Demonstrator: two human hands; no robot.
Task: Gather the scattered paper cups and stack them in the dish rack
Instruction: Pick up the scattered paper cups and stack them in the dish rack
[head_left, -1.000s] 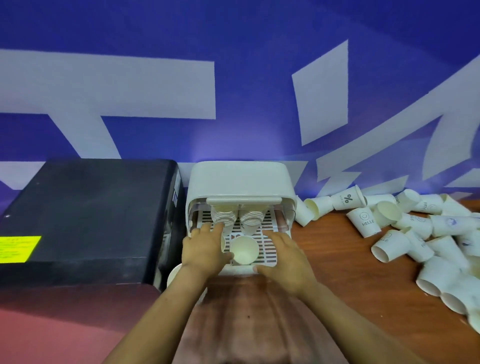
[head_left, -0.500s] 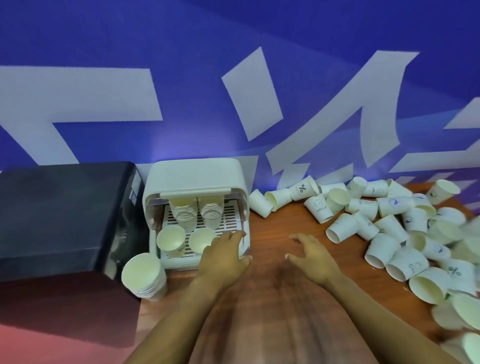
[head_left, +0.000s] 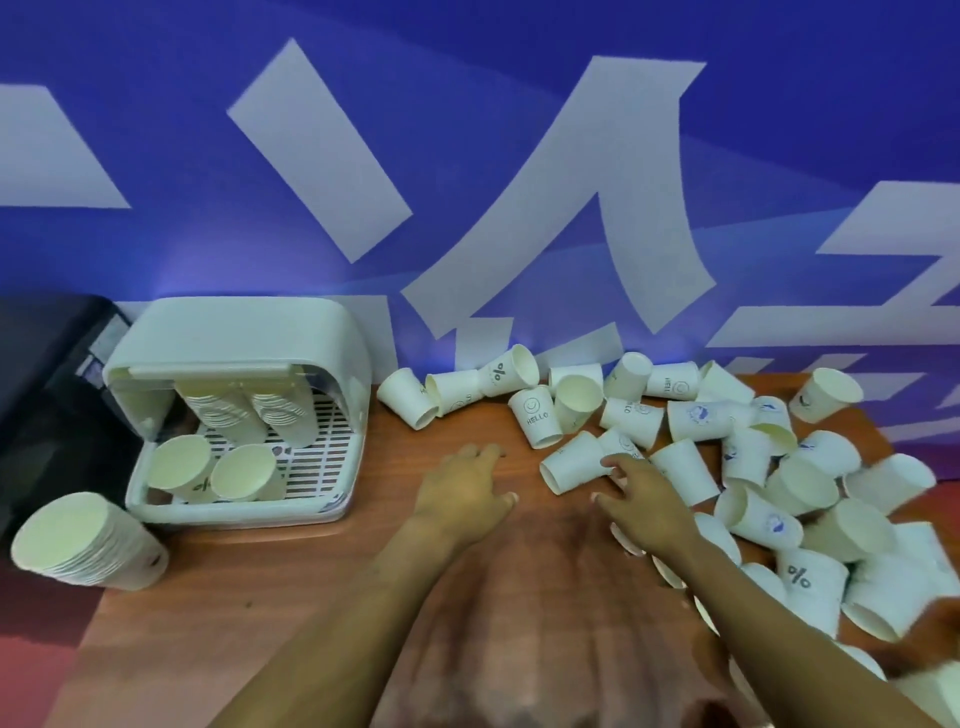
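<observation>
The white dish rack (head_left: 332, 499) stands at the left with its lid up. Two cup stacks (head_left: 249, 421) lean at its back and two single cups (head_left: 241, 474) lie at its front. A heap of several white paper cups (head_left: 753, 467) covers the table's right side. My left hand (head_left: 467, 488) hovers over bare wood with fingers spread, holding nothing. My right hand (head_left: 644, 493) reaches with straight fingers toward a cup lying on its side (head_left: 571, 462), fingertips at its base, holding nothing.
A tall stack of nested cups (head_left: 88, 545) stands outside the rack at its front left corner. A black box (head_left: 47, 405) sits left of the rack. The brown wooden table (head_left: 363, 571) ends at a blue and white wall behind.
Both hands have left the rack and moved right across the table toward the cup heap. The view has swung right. Two single cups now lie in the rack's front.
</observation>
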